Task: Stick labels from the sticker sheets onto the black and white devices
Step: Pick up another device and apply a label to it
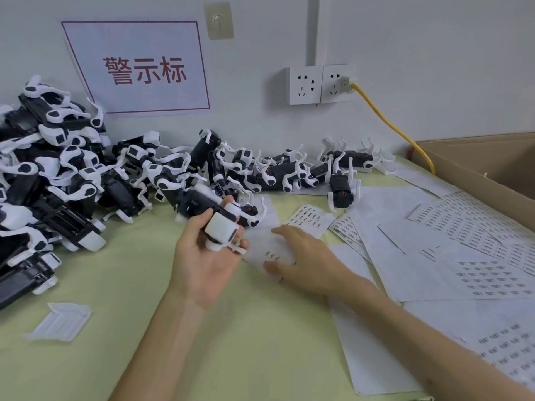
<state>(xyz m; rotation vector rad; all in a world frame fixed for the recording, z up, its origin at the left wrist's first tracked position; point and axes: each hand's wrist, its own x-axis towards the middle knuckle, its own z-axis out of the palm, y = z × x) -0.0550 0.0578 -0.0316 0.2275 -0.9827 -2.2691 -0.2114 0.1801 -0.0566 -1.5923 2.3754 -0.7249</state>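
My left hand (202, 264) is raised above the table and grips a black and white device (215, 218), its white end toward me. My right hand (304, 256) lies flat with straight fingers on a nearly used-up sticker sheet (260, 247) right of the device. A few small labels (270, 257) show on that sheet between thumb and fingers. More sticker sheets (489, 273) with rows of labels spread to the right. A big heap of devices (55, 175) fills the left side, and a row of them (283, 169) runs along the wall.
A white plastic cover (60, 321) lies on the green table (144, 314) at the near left. An open cardboard box (492, 169) stands at the right. A yellow cable (396, 128) runs from the wall socket (321, 83) down behind the box. A red-lettered sign (139, 68) hangs on the wall.
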